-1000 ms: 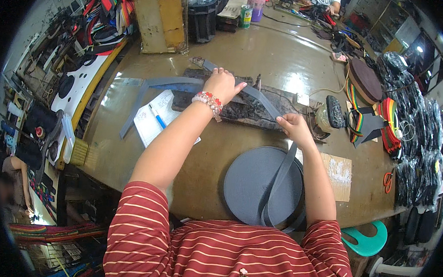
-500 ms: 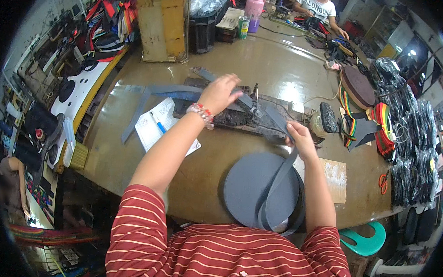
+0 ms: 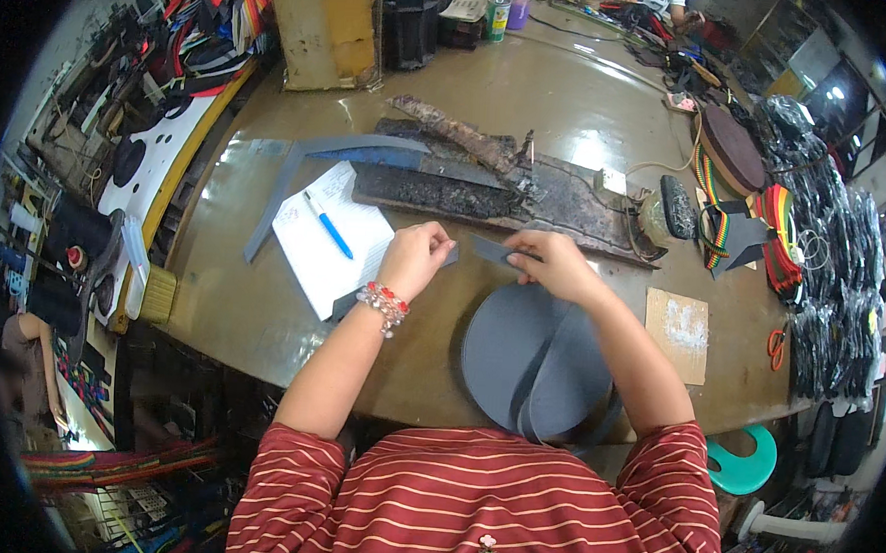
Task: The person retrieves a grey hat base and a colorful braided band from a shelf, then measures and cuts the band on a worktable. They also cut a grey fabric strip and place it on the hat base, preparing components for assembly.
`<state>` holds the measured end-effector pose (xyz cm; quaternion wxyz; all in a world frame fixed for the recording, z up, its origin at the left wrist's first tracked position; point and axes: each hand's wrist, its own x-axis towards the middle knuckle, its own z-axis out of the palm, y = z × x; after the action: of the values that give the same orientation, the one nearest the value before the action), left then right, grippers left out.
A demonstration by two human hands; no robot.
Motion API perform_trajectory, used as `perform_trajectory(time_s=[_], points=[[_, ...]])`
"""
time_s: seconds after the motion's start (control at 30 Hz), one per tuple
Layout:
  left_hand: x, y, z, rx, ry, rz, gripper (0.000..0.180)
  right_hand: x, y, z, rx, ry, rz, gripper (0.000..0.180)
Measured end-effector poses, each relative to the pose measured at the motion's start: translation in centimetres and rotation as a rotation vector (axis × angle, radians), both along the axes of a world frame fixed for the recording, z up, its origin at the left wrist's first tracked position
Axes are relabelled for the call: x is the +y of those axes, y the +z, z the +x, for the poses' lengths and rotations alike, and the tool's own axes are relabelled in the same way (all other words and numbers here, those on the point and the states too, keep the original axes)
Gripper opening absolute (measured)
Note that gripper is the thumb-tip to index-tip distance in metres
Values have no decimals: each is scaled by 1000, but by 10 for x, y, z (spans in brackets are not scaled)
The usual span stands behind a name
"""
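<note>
A big roll of grey webbing strap lies flat on the table right in front of me. My right hand pinches the free end of the strap just above the roll. My left hand, with a beaded bracelet at the wrist, holds a separate length of grey strap that trails down and left over a white sheet of paper. The two hands sit close together, a small gap between them. A blue pen rests on the paper.
A long charred black board with a metal tool lies beyond my hands. Cut grey strap pieces lie to the left of it. A cardboard piece lies right. Striped straps and black bundles pile at the right edge; a carton stands far back.
Both hands have drawn back from the charred board toward me and come together above the roll. The left hand now holds a cut length of strap; the right holds the roll's free end.
</note>
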<state>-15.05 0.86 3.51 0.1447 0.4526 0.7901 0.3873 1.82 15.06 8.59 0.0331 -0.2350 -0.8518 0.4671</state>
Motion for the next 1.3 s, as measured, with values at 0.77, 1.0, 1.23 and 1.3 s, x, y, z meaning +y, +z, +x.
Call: perform_trajectory(time_s=[0.77,1.0,1.23,1.3], points=[[8,-29,3,167,39,122,14,-10,-51,-40,105,388,714,19],[12,-24,12,231,73,15,13,-13,-40,-42,66,366,646,19],[2,27,3,-64,-81,398,18,19,5,-7,268,144,-173,39],[10,54,-29,-1,-75,529,20,29,30,19,67,287,-519,43]])
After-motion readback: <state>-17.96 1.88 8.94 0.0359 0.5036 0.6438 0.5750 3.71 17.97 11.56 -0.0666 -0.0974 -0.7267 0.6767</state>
